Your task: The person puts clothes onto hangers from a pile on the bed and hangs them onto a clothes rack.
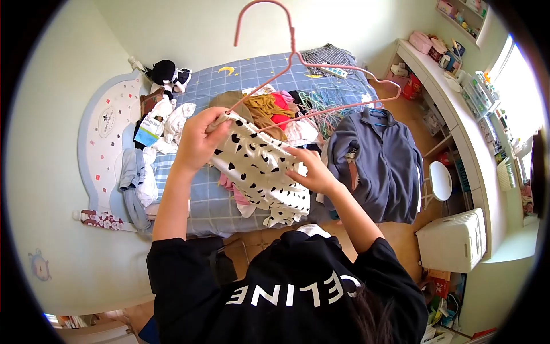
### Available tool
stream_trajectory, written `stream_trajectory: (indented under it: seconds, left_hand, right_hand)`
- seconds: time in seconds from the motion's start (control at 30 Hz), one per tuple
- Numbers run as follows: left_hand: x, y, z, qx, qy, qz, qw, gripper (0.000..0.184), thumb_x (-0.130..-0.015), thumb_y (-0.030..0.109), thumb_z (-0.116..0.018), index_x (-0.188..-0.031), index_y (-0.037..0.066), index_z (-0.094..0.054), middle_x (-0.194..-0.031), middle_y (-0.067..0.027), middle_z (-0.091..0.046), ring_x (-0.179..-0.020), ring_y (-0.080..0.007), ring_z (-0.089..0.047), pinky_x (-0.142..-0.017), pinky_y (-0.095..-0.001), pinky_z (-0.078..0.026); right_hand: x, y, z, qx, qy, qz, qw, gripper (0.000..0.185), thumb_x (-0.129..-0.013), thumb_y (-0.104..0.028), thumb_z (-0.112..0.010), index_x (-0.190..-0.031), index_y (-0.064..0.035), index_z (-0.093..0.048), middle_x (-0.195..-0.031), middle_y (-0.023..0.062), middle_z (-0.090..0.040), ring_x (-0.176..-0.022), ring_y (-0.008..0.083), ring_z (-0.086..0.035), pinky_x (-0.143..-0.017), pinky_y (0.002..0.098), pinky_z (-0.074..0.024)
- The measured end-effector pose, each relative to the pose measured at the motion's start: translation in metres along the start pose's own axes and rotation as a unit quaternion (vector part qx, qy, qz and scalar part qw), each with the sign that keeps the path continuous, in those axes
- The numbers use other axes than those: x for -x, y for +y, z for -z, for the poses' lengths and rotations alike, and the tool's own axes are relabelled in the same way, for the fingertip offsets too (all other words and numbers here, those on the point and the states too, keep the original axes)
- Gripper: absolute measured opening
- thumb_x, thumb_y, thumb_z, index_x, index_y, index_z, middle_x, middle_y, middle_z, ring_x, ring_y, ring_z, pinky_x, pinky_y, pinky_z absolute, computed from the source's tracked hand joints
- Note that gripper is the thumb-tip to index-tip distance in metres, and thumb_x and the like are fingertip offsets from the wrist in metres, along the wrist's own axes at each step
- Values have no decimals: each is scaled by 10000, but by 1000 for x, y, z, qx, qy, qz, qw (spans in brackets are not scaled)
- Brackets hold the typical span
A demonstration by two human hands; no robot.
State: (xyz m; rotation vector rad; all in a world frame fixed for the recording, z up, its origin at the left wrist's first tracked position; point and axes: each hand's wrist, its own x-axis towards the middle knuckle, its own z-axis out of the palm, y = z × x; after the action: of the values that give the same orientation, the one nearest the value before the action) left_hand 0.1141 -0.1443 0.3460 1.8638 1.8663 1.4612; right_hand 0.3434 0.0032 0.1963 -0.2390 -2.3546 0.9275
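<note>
Garment [258, 166] pinched in left hand [197, 137], hanger [293, 41] above grip; right hand [315, 173] touching edge, cannot tell if closed

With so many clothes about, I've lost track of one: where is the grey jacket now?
In the head view, the grey jacket is right of centre, at the right edge of the bed, beside the right hand and spotted garment.

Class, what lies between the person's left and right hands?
The head view shows the white, black-spotted garment running from the left hand to the right hand.
</note>
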Motion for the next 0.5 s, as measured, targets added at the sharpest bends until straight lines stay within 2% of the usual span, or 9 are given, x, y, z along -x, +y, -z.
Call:
stream_trajectory:
  seconds: [0.03, 0.07, 0.13, 0.17, 0.2, 0.23, 0.27, 0.3, 0.5]
  left_hand:
    - [4, 0, 6, -14, 9, -4, 1000, 124, -874, 60, -590, -981, 6, -623, -774, -3, -592, -675, -50, -507, -606, -201, -423]
    - [10, 0, 14, -16, 10, -1, 1000, 121, -870, 55, -590, -976, 12, -630, -802, -21, -617, -682, -66, -534, -601, -211, -438]
    - [24, 4, 29, -89, 17, -34, 995, 131, -857, 52, -597, -978, 16, -633, -792, -27, -624, -689, -83, -560, -576, -235, -457]
    - [35, 0, 35, -127, 7, 2, 992, 143, -831, 45, -613, -969, 12, -635, -764, -47, -623, -662, -124, -588, -549, -264, -469]
    - [45, -3, 40, -150, -3, -14, 989, 144, -823, 43, -617, -962, 11, -636, -751, -56, -617, -646, -138, -589, -546, -268, -468]
    - [54, -6, 45, -173, -15, -30, 984, 145, -815, 41, -621, -956, 11, -637, -738, -65, -612, -631, -152, -589, -542, -273, -467]
    - [63, -8, 48, -194, -28, -44, 980, 147, -807, 39, -625, -950, 10, -638, -725, -74, -607, -616, -167, -590, -539, -277, -466]
    - [73, -10, 50, -179, -16, -24, 983, 131, -792, 36, -633, -920, 10, -643, -713, -92, -603, -579, -195, -581, -536, -276, -460]
    - [105, -10, 47, -156, -14, 0, 988, 108, -788, 33, -638, -894, 10, -644, -696, -88, -590, -563, -184, -569, -528, -272, -448]
  right_hand:
    - [0, 9, -4, 60, -41, -13, 997, 486, -837, -272, -662, -1258, -84, -507, -1059, 118, -613, -1015, 289, -558, -959, 402, -325]
    - [4, 20, -7, 88, -46, -20, 995, 439, -815, -246, -673, -1202, -89, -540, -1019, 119, -611, -996, 288, -566, -959, 424, -327]
    - [13, 29, 6, 164, -6, 19, 986, 390, -791, -200, -682, -1141, -73, -568, -944, 103, -610, -957, 284, -568, -967, 425, -314]
    - [16, 31, 17, 183, 27, 44, 982, 347, -763, -157, -688, -1084, -78, -583, -956, 95, -612, -981, 282, -570, -973, 438, -314]
    - [21, 36, 31, 183, 36, 29, 982, 287, -769, -126, -656, -1048, -98, -598, -943, 79, -623, -993, 258, -580, -1009, 458, -297]
    - [23, 35, 44, 209, 85, 53, 973, 239, -762, -101, -655, -998, -106, -614, -926, 66, -633, -970, 248, -590, -997, 451, -308]
    - [28, 30, 60, 199, 77, 36, 976, 193, -768, -83, -649, -958, -105, -618, -913, 58, -642, -937, 229, -602, -969, 425, -324]
    - [32, 26, 73, 214, 88, 49, 972, 178, -767, -74, -648, -940, -103, -616, -904, 51, -645, -920, 219, -607, -952, 412, -333]
    - [51, -7, 116, 309, 134, 100, 936, 175, -738, -36, -655, -896, -102, -616, -879, 29, -657, -846, 198, -626, -909, 386, -363]
